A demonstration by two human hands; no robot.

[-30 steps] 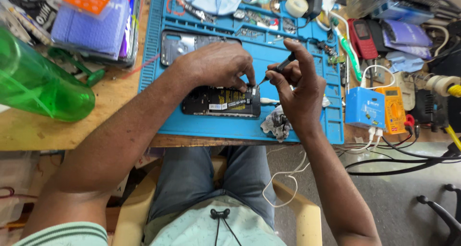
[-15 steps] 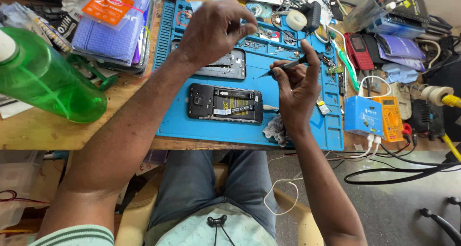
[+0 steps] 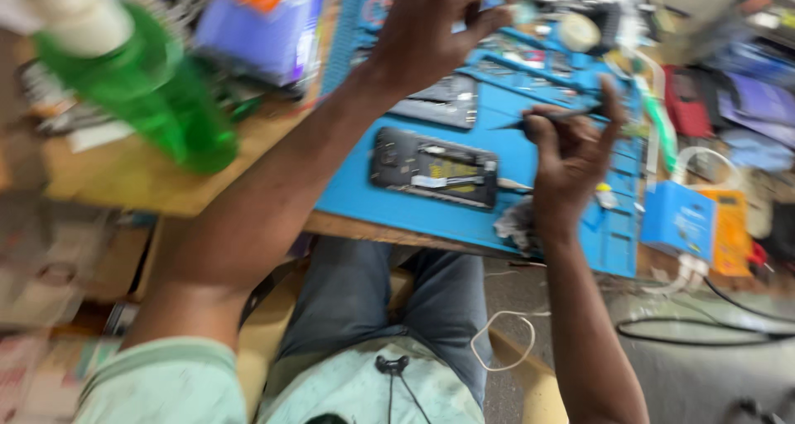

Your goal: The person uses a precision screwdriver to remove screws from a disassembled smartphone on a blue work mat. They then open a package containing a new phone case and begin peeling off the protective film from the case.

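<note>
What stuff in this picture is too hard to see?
There is only the head view, and it is smeared by motion blur.
- Left hand: its fingertips pinch near the top edge; whether they hold anything is too blurred to tell.
- Right hand: it grips a thin dark tool, whose tip is too blurred to identify.
- Opened phone: its inner parts are blurred.
- Green bottle: its top is cut off by the edge.
</note>
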